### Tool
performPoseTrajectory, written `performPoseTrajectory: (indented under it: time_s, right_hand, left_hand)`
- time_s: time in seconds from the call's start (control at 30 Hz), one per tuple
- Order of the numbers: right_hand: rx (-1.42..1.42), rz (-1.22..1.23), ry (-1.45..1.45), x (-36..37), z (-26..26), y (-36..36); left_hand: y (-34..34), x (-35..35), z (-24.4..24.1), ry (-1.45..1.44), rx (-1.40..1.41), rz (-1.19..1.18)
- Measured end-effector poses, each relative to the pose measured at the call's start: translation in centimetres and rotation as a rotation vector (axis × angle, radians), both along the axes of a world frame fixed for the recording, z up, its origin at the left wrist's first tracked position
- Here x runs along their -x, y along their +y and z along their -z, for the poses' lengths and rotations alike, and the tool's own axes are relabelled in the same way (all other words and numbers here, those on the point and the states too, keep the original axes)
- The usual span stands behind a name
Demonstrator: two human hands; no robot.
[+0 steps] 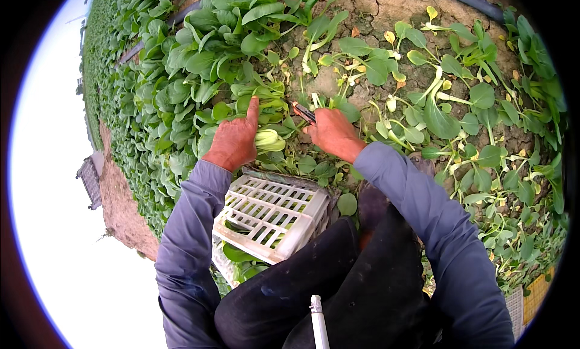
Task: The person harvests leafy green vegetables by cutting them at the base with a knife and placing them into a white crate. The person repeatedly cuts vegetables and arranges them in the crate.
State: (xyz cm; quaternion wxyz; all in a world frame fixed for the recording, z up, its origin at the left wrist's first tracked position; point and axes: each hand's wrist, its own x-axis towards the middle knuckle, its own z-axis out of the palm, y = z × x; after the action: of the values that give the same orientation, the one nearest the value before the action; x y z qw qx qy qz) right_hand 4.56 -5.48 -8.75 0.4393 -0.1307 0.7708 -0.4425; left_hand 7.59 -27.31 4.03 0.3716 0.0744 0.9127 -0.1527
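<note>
My left hand [235, 138] is closed around a cut bok choy head [270, 140], whose pale base sticks out on the right. Its index finger points away from me and touches the leaves of a bok choy plant [267, 94] at the edge of the standing row. In my right hand [334, 130] is a utility knife [303, 112] with an orange and black body. The knife's tip is close to the base of that plant; the blade itself is too small to make out.
A white slatted plastic crate [267, 213] with greens inside stands tilted by my knee. Dense bok choy rows [167, 86] grow to the left. Loose leaves [442, 118] litter cracked soil [362, 5] on the right. A dark hose [466, 0] crosses the far side. A cigarette [319, 322] juts in below.
</note>
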Motion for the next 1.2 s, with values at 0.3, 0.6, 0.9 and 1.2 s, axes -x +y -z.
performPoseTrajectory:
  time_s: [0.3, 0.6, 0.9, 1.2]
  right_hand:
    - [0.051, 0.159, 0.009, -2.4, 0.8, -0.4]
    - [0.059, 0.239, -0.029, -3.6, 1.7, -1.9]
    - [0.053, 0.3, -0.028, -5.4, 1.8, -0.8]
    - [0.052, 0.227, -0.035, -4.3, 2.3, -1.7]
  left_hand:
    - [0.7, -1.0, 0.8, 0.033, 0.045, 0.029]
    - [0.4, -1.5, 1.2, 0.093, 0.034, 0.059]
    - [0.4, -2.7, 1.7, 0.139, 0.04, 0.106]
    - [0.1, -2.9, 1.8, 0.156, 0.032, 0.141]
